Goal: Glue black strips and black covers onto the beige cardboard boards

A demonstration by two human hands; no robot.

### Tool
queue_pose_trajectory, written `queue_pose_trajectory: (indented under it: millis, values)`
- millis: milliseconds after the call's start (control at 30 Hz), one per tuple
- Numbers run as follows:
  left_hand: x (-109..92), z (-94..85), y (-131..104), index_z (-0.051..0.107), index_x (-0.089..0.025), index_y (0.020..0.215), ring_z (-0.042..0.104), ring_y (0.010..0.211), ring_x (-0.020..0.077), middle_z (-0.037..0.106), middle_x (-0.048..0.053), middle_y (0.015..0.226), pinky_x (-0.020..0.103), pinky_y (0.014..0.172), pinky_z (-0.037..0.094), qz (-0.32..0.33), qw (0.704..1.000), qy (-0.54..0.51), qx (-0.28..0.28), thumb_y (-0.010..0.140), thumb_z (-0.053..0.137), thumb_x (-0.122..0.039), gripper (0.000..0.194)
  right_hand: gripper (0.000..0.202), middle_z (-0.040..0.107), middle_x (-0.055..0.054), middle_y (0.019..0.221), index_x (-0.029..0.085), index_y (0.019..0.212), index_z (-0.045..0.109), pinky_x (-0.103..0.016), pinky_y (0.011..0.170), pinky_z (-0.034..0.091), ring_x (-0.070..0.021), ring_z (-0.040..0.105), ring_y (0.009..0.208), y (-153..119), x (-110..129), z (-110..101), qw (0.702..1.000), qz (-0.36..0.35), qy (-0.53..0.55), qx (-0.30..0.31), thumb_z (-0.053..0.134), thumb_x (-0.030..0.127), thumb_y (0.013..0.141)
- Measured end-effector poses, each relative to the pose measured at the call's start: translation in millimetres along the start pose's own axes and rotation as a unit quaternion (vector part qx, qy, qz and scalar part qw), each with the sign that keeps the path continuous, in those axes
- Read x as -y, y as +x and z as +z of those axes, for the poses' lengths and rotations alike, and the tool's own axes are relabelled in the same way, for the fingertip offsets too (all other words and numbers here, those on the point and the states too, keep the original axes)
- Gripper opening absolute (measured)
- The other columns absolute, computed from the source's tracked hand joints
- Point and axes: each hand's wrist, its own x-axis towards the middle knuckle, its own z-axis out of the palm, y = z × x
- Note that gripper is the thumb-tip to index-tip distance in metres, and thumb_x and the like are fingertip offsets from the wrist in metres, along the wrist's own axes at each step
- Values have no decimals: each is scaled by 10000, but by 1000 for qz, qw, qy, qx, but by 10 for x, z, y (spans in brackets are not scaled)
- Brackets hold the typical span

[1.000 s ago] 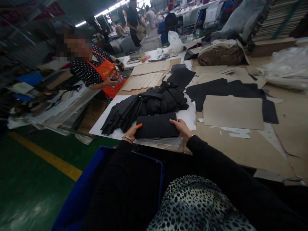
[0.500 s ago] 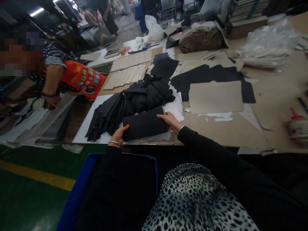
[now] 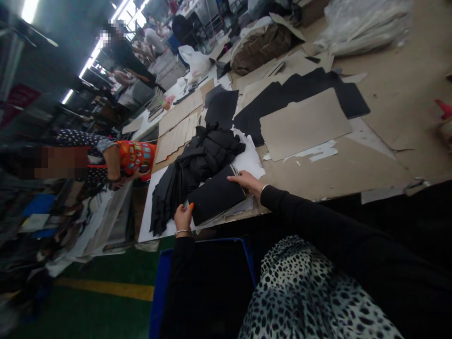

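Observation:
My left hand [image 3: 183, 218] grips the lower left corner of a stack of black panels [image 3: 216, 194], its thumb along the edge. At the stack's right end, my right hand [image 3: 247, 181] holds the upper corner, thumb on top. Light layers show along the stack's side. Right behind it lies a heap of black strips [image 3: 197, 162] on a white sheet [image 3: 145, 221]. A beige board [image 3: 305, 123] rests on black sheets [image 3: 282, 96] farther right.
Across the table at left stands a person in an orange apron [image 3: 136, 159]. A blue bin [image 3: 158, 287] is below the table edge. Plastic-wrapped material [image 3: 367, 23], a brown bundle [image 3: 261, 44] and a white bag [image 3: 194, 61] lie farther back.
The camera view has tilted, so the table slants more. Both hands still hold the black stack at its ends. The person's hands at left have come closer together.

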Motion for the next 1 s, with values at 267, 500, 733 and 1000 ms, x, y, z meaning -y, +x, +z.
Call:
queue_pose_trajectory:
  millis: [267, 500, 733, 1000]
  values:
    - [-304, 519, -1040, 397, -188, 1519, 424, 1446, 352, 500, 206, 1514, 557, 1194, 341, 427, 886, 169, 60, 839, 731, -504, 821, 525, 776, -128, 928, 141, 991, 737, -319, 770, 554, -272, 723, 886, 55, -24, -111, 993, 21, 99, 63, 742, 637, 818]
    - [-365, 1013, -1311, 343, -146, 1539, 422, 1426, 375, 525, 225, 1467, 569, 1173, 371, 443, 866, 234, 13, 839, 740, -472, 868, 658, 779, -129, 981, 157, 987, 744, -335, 842, 542, -277, 708, 967, -19, 78, -148, 982, 47, 163, 88, 604, 782, 836]
    - [-412, 1070, -1258, 437, -131, 1454, 505, 1343, 351, 571, 234, 1366, 530, 1130, 420, 430, 878, 208, -34, 833, 742, -440, 758, 721, 761, -128, 1062, 175, 1002, 712, -352, 873, 538, -253, 696, 991, -198, 284, -117, 968, 55, 211, 121, 466, 840, 869]
    - [-497, 988, -1179, 537, -167, 1393, 590, 1251, 317, 641, 186, 1303, 475, 1075, 463, 393, 895, 205, -38, 871, 694, -398, 592, 754, 736, -126, 1084, 187, 1044, 674, -389, 839, 553, -254, 686, 957, -194, 319, -86, 962, 63, 229, 133, 450, 877, 839]
